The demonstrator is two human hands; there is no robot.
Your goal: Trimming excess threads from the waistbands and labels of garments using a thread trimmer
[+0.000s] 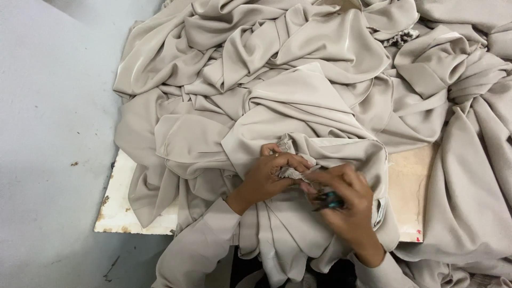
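A large heap of beige satin cloth (298,80) covers most of a worn board. My left hand (269,178) pinches a gathered, ruffled edge of the cloth (290,172) near the heap's front. My right hand (346,205), blurred, is closed around a small dark tool with teal handles (329,200), held right beside that edge. Both wrists wear beige sleeves.
The pale board (120,205) lies on a grey floor (48,133), its chipped left corner and a right strip (408,184) showing. More beige cloth (474,176) hangs over the right side. A ruffled trim (400,37) peeks out at the top right.
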